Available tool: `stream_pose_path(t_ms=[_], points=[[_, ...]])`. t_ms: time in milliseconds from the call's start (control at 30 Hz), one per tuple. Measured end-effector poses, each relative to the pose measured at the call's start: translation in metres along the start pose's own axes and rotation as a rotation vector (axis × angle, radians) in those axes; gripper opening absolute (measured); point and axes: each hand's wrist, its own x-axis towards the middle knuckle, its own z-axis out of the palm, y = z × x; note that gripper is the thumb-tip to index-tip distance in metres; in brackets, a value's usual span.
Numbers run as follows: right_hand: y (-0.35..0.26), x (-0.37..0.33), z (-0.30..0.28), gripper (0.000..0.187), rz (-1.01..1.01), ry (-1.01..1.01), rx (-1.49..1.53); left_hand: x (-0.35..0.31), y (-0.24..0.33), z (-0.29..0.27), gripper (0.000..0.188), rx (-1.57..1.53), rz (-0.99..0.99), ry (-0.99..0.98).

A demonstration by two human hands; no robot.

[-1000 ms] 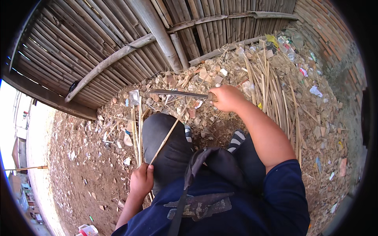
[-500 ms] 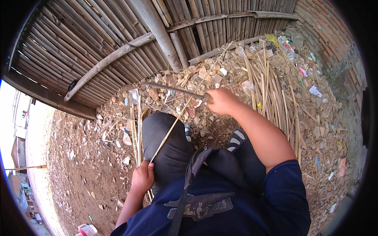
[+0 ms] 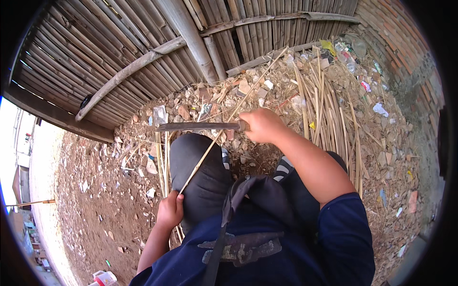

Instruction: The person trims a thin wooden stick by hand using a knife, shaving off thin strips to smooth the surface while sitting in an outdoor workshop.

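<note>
A long, thin bamboo strip (image 3: 204,158) slants from my left hip across my left knee toward the far fence. My left hand (image 3: 170,210) is closed round its near end, thumb uppermost. In my right fist (image 3: 260,125) is the handle of a machete (image 3: 198,126). Its dark blade points left and crosses the strip just beyond my knee; whether the two touch I cannot tell. Beside my left leg lie a few pale bamboo strips (image 3: 162,164), partly hidden by my left arm.
A heap of split bamboo strips (image 3: 327,107) lies right of my right leg. Ahead stands a bamboo slat fence (image 3: 129,52) with a thick post (image 3: 193,40). A brick wall (image 3: 410,52) rises at the right. Rubble and litter cover the ground (image 3: 95,200).
The machete has swung nearer to me, its blade now lying almost level across the strip. My right hand has shifted slightly left; my left hand keeps its hold on the strip.
</note>
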Motion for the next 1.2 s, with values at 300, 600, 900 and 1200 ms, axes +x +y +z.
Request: stream_pose_path(t_ms=[300,600,900,1200], points=[[0.012,0.001,-0.013,0.026,0.166,0.016,0.074,-0.001,0.011,-0.003,0.03,0.114,-0.009,0.042],[0.072,0.008,0.008,0.026,0.267,0.145,0.213,0.003,0.016,-0.003,0.028,0.144,-0.02,0.021],[0.045,0.013,0.015,0.019,0.198,0.05,0.266,0.006,0.016,0.002,0.031,0.108,-0.034,0.027],[0.008,0.005,-0.006,0.023,0.054,-0.078,0.019,0.004,-0.002,0.001,0.033,0.016,0.05,0.025]])
